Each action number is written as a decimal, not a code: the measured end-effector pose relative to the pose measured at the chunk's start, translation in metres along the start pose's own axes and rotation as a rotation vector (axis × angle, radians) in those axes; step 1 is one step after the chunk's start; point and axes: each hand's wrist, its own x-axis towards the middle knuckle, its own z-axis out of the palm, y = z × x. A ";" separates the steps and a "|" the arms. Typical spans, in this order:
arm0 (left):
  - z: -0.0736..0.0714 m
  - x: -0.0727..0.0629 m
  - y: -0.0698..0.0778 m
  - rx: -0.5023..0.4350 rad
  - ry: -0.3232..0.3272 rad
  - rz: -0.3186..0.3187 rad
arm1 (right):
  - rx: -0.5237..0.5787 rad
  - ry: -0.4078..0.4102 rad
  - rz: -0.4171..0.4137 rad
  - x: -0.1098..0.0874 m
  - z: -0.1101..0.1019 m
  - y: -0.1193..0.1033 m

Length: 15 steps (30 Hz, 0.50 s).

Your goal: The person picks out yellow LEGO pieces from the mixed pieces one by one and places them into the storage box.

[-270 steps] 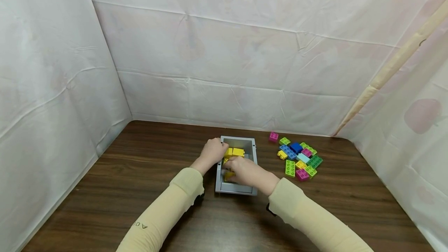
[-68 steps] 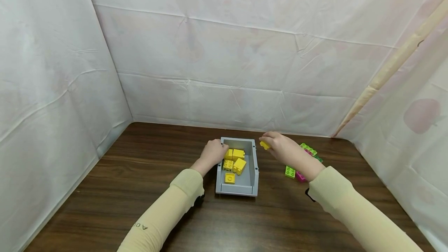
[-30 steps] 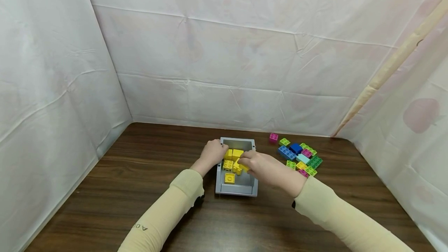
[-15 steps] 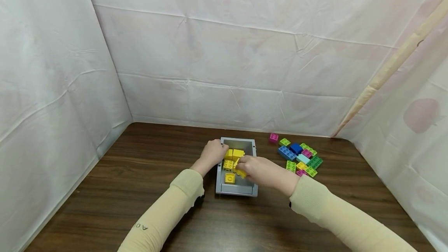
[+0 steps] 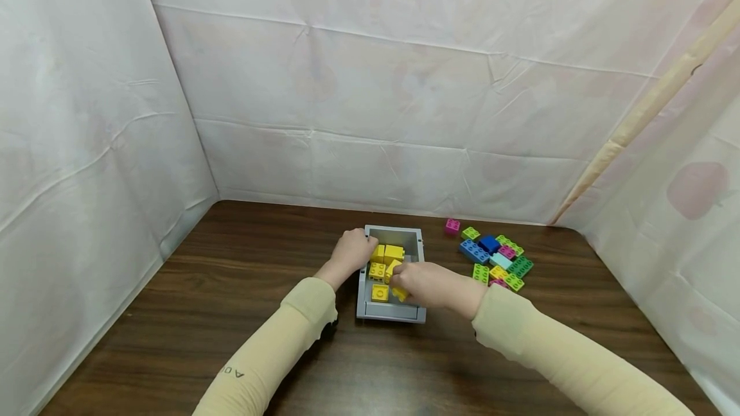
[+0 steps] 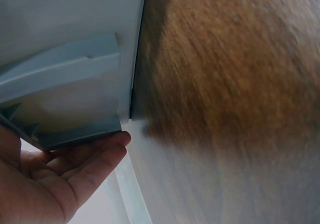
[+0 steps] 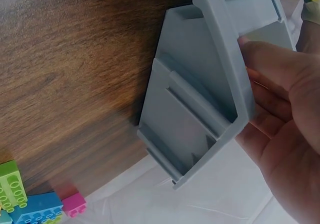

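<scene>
A grey storage bin stands on the table with several yellow toy bricks inside. My left hand grips the bin's left rim near its back corner; in the left wrist view, the fingers lie along the bin's outside. My right hand reaches over the bin's right wall and pinches a yellow brick low inside. One small square yellow brick lies near the front, others farther back. In the right wrist view, the bin wall hides what the right hand holds.
To the right of the bin lies a loose group of pink, lime, blue, light blue, green and yellow bricks, among them a blue brick and a pink one. White curtains hang behind and beside the brown table.
My right hand has brought a yellow brick from the pile on the right into the bin, then lowered it toward the bin's front right. The left hand stays on the rim.
</scene>
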 end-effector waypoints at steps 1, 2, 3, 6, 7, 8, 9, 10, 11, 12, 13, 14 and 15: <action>0.000 0.000 0.000 0.000 -0.001 0.000 | -0.003 -0.002 -0.003 0.000 0.001 0.000; 0.000 0.001 0.000 0.000 -0.002 0.000 | -0.006 -0.003 -0.004 0.001 0.001 0.000; 0.000 0.001 0.000 0.001 -0.003 0.000 | -0.009 -0.003 -0.006 0.001 0.001 0.000; -0.001 0.001 0.001 0.002 -0.005 0.001 | -0.012 -0.007 -0.003 0.001 0.001 0.000; -0.001 0.001 0.001 0.001 -0.005 0.001 | -0.011 -0.009 -0.004 0.001 0.001 0.000; -0.001 0.001 0.001 0.001 -0.005 0.001 | -0.012 -0.010 -0.005 0.001 0.002 0.000; -0.001 0.001 0.001 0.001 -0.005 0.000 | -0.014 -0.011 -0.006 0.002 0.002 0.000; -0.001 0.000 0.001 -0.001 -0.005 0.000 | -0.013 -0.011 -0.009 0.002 0.003 0.000; -0.001 0.000 0.001 -0.002 -0.006 0.000 | -0.013 -0.010 -0.010 0.002 0.004 0.000; -0.001 0.000 0.001 -0.005 -0.008 -0.001 | -0.016 -0.011 -0.010 0.002 0.005 0.000; -0.001 0.000 0.001 -0.007 -0.009 -0.001 | -0.018 -0.011 -0.009 0.002 0.005 -0.001; -0.001 0.000 0.001 -0.008 -0.010 0.000 | -0.019 -0.010 -0.008 0.002 0.006 -0.001; -0.001 0.000 0.000 -0.009 -0.009 0.001 | -0.018 -0.008 -0.008 0.002 0.007 -0.001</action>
